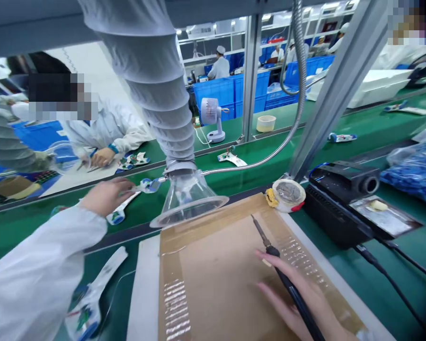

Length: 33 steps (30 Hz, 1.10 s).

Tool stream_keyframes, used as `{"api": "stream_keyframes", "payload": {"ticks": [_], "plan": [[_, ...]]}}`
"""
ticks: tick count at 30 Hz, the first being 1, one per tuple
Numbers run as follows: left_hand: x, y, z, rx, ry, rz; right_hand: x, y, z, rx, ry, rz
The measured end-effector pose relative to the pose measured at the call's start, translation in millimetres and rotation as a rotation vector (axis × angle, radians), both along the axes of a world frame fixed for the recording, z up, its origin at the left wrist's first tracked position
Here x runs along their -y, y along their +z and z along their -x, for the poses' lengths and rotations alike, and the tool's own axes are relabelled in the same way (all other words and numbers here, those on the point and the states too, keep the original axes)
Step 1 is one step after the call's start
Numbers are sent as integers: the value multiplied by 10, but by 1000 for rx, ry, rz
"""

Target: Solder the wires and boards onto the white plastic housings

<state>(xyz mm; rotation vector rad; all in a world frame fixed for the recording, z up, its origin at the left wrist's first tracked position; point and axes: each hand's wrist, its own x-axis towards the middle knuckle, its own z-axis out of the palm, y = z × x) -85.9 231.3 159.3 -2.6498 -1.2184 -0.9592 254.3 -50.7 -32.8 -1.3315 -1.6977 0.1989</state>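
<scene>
Bag (400, 153) holds blue pieces (417, 175); right grip (314, 296) holds soldering iron (287, 282).

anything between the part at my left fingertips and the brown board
Yes: the clear funnel stands just right of the part at the fingertips of the left hand, its rim overlapping the far edge of the brown board in this view. Passing round its near-left side looks possible.
</scene>
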Motion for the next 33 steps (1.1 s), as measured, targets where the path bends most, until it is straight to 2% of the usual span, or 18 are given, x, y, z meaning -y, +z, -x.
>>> {"api": "stream_keyframes", "payload": {"ticks": [1, 3, 5, 7, 9, 11, 12, 14, 16, 19, 21, 23, 25, 27, 29, 31, 33], "plan": [[178, 28, 155, -36, 34, -28, 2, 15, 0, 1, -3, -15], [675, 5, 374, -120, 127, -109, 0, 49, 9, 7, 1, -33], [1266, -163, 358, -211, 181, -239, -1, 88, 29, 0, 13, -64], [1820, -465, 70, -291, 44, -334, 6, 132, 49, -26, 18, -93], [2257, -813, -394, -296, -103, -345, 27, 174, 54, -33, 18, -91], [2569, -1079, -849, -255, -53, -203, 63, 206, 34, -15, 18, -77], [2684, -1153, -1011, -262, -50, -121, 86, 214, 15, -5, 17, -58], [2834, -1175, -1121, -182, -162, -33, 141, 209, -34, 7, 17, 8], [2865, -1092, -959, -95, -244, -3, 203, 178, -80, 8, 20, 98], [2718, -969, -544, -87, -121, 54, 284, 116, -102, 32, 70, 217], [2566, -961, -402, -198, -140, 61, 313, 87, -74, 53, 142, 278], [2422, -1008, -435, -327, -299, 39, 314, 77, -29, 63, 209, 312], [2289, -1081, -570, -389, -457, 26, 291, 82, 8, 58, 234, 318], [2151, -1160, -706, -337, -513, 109, 251, 95, 13, 49, 238, 307], [2005, -1244, -781, -174, -443, 296, 201, 111, -20, 54, 258, 295], [1864, -1331, -784, -13, -312, 453, 142, 128, -80, 90, 301, 299], [1747, -1409, -728, 68, -190, 492, 75, 145, -143, 125, 325, 321]]}}
